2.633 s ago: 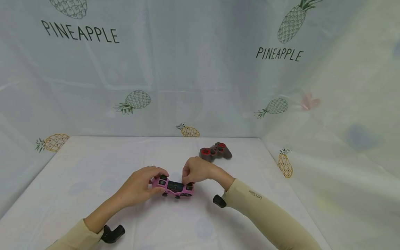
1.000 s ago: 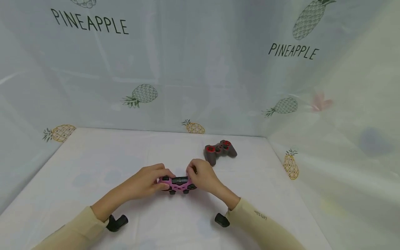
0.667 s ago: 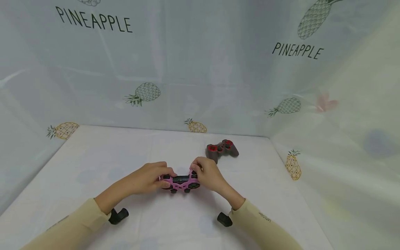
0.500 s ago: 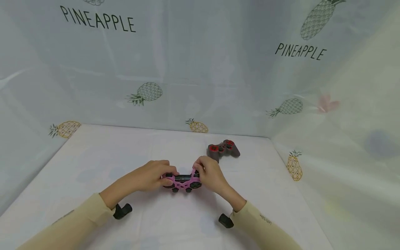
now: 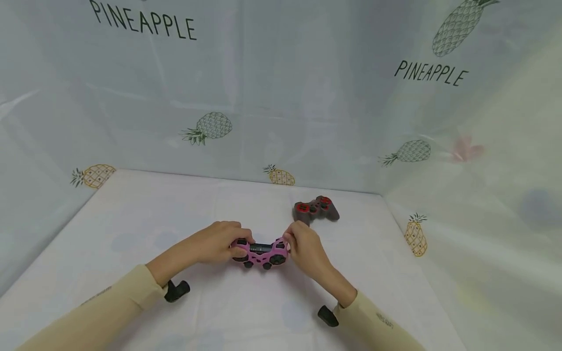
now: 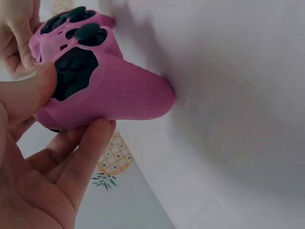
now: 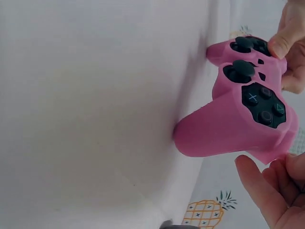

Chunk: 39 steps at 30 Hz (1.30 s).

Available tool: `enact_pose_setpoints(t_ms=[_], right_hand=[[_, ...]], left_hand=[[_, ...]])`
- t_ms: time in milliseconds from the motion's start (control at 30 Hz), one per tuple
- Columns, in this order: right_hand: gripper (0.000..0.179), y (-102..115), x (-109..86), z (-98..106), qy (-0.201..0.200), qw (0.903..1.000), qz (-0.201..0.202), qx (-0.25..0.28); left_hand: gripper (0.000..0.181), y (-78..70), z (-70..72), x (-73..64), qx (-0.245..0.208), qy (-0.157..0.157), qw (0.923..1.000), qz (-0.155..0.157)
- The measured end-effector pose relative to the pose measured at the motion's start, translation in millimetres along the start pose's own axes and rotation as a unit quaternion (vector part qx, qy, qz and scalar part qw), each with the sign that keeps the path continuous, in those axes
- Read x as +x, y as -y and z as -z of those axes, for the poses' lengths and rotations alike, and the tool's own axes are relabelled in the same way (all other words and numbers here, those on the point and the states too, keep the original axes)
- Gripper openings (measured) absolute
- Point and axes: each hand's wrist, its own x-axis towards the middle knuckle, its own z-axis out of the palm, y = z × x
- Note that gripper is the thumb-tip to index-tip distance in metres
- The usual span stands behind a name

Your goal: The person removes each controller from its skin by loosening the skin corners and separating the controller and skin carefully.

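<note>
Pineapple-print sheet (image 5: pixel 298 92) behind pink controller (image 5: pixel 262 256). White bench (image 5: pixel 254 312) beneath it. Left hand (image 5: pixel 219 242) at controller's left end: grip wrapped round, thumb on top. Right hand (image 5: pixel 309 247) at its right end: grip narrow, pinching corner. Pink controller between hands. Dark-gray controller (image 5: pixel 317 208) beyond it, to right.

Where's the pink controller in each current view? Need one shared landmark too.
Head: pink controller, below and slightly left of center.
Left wrist: pink controller, upper left.
Right wrist: pink controller, right side, slightly above middle height.
Shared landmark: its two black thumbsticks.
</note>
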Motion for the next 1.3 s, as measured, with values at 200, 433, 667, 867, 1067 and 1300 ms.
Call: enact_pose_setpoints(t_ms=[200,433,667,867,1067,1300], right_hand=[[0.015,-4,-7.5,2,0.0,0.9996,0.026,-0.013],[0.012,-7,-9.5,7,0.028,0.998,0.039,-0.041],[0.012,-4,-8.8,10,0.064,0.995,0.049,-0.059],[0.012,-5,-1.5,9,0.106,0.9915,0.068,-0.034],[0.009,-14,-0.2,13,0.116,0.9922,0.033,0.031],[0.005,-18,-0.6,28,0.13,0.9884,0.017,0.078]], left_hand=[[0.019,-0.5,-0.8,0.2,0.015,-0.007,0.9999,0.001],[0.02,1.0,-2.6,-2.4,0.013,-0.021,0.9997,-0.003],[0.021,2.4,-1.5,-4.5,0.022,-0.028,0.9993,-0.009],[0.021,6.6,-1.9,-7.9,0.007,-0.016,0.9998,-0.007],[0.021,5.3,-3.3,-7.8,-0.008,-0.014,0.9998,-0.014],[0.021,2.6,-4.3,-3.3,-0.016,-0.008,0.9996,-0.021]])
